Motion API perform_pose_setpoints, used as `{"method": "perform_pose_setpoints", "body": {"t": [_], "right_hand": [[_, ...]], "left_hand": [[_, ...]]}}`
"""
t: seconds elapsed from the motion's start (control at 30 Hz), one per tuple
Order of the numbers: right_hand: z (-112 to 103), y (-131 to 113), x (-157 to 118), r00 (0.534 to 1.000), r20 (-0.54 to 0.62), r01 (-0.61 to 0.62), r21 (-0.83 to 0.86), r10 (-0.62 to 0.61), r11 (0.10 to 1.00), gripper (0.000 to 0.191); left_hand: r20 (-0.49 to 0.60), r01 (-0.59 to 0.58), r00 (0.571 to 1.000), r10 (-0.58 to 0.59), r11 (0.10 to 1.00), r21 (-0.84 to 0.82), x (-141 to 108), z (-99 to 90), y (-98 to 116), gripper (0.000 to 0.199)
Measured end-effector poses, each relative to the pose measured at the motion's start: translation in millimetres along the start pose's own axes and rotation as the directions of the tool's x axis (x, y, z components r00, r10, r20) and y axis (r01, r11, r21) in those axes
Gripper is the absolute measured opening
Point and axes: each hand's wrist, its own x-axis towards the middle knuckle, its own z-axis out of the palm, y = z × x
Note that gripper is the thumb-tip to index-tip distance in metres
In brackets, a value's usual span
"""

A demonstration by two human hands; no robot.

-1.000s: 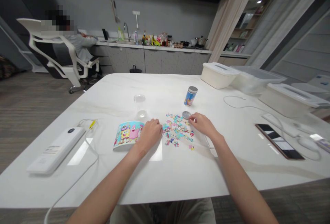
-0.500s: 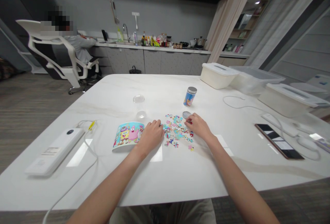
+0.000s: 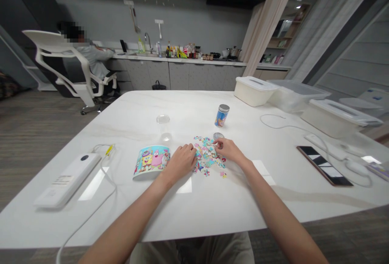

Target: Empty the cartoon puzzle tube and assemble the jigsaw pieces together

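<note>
Though earlier at round lid [image 3: 217, 135], now over centre-frame puzzle pieces [image 3: 209, 161]: right hand [image 3: 227, 149]; alongside, left hand [image 3: 183, 158]; fingers half-curled, holdings unclear.

On the glossy white rectangular table [image 3: 212, 207], small multicoloured flat puzzle pieces [image 3: 209, 158] lie mid-frame, between the bare left hand [image 3: 184, 157] and bare right hand [image 3: 229, 149]. Left of them lies a curved, colourful printed sheet [image 3: 151, 161]; behind it stands a clear plastic cylindrical jar [image 3: 164, 128]. A blue cylindrical silver-lidded canister [image 3: 221, 117] stands behind the pieces; a black rectangular phone [image 3: 323, 166] lies far right.
</note>
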Motion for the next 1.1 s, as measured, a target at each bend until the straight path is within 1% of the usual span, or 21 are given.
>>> {"method": "perform_pose_setpoints", "body": {"t": [0.1,0.17,0.23,0.27,0.33,0.4,0.53,0.6,0.7,0.8,0.87,0.9,0.93,0.97,1.0,1.03,1.07,1.1], "right_hand": [[-2,-7,1,0.999,-0.038,0.033,0.047,-0.031,0.998,0.015],[-2,-16,0,0.996,-0.043,0.082,0.169,-0.076,0.982,0.014],[0,-26,-1,0.992,0.005,0.114,0.331,-0.123,0.937,0.017],[2,-31,-2,0.990,0.034,0.111,0.398,-0.136,0.911,0.020],[6,-38,-4,0.988,0.080,0.079,0.487,-0.134,0.870,0.024],[10,-43,-6,0.988,0.097,0.053,0.531,-0.123,0.846,0.025],[13,-44,-7,0.988,0.107,0.033,0.560,-0.112,0.828,0.025],[12,-45,-8,0.988,0.135,-0.013,0.579,-0.080,0.815,0.029],[11,-46,-9,0.981,0.195,-0.113,0.623,-0.013,0.774,0.035],[12,-44,-7,0.970,0.240,-0.179,0.658,0.021,0.732,0.034],[13,-38,-4,0.970,0.239,-0.198,0.644,0.051,0.739,0.030],[13,-34,-3,0.977,0.201,-0.183,0.612,0.073,0.769,0.027],[13,-30,-1,0.987,0.131,-0.148,0.554,0.090,0.819,0.026],[12,-25,0,0.995,0.034,-0.096,0.465,0.090,0.880,0.025],[12,-20,1,0.996,-0.068,-0.034,0.350,0.062,0.936,0.026],[12,-16,1,0.989,-0.147,0.017,0.229,0.017,0.973,0.028],[12,-13,0,0.982,-0.189,0.052,0.127,-0.027,0.991,0.028],[13,-11,0,0.978,-0.201,0.073,0.051,-0.061,0.996,0.028]], "left_hand": [[-0.015,-0.018,1.000,0.017,0.999,-0.032,0,0.9,1,0.013],[-0.044,-0.038,0.998,0.035,0.996,-0.079,0,2.4,1,0.018],[-0.100,-0.070,0.993,0.057,0.988,-0.141,1,4.0,2,0.024],[-0.134,-0.090,0.989,0.068,0.981,-0.170,1,4.8,2,0.026],[-0.187,-0.127,0.979,0.086,0.968,-0.217,2,5.9,2,0.024],[-0.211,-0.136,0.974,0.084,0.960,-0.246,2,6.2,3,0.020],[-0.225,-0.088,0.974,0.023,0.956,-0.280,2,5.8,5,0.018],[-0.243,-0.082,0.970,0.008,0.952,-0.295,1,6.6,6,0.020],[-0.301,-0.110,0.954,0.008,0.940,-0.324,2,8.8,8,0.023],[-0.350,-0.140,0.937,0.018,0.935,-0.327,2,9.7,9,0.028],[-0.356,-0.124,0.934,0.013,0.948,-0.292,2,8.9,7,0.029],[-0.351,-0.096,0.936,-0.002,0.961,-0.260,2,8.2,6,0.029],[-0.340,-0.055,0.940,-0.023,0.974,-0.218,2,7.6,3,0.029],[-0.326,-0.007,0.944,-0.049,0.985,-0.170,2,7.3,1,0.029],[-0.308,0.039,0.948,-0.074,0.992,-0.119,2,7.3,-2,0.029],[-0.288,0.075,0.953,-0.093,0.995,-0.073,2,7.9,-5,0.029],[-0.265,0.098,0.959,-0.104,0.995,-0.033,2,9.0,-8,0.029],[-0.241,0.110,0.965,-0.107,0.994,-0.002,2,10.4,-9,0.030]]}}
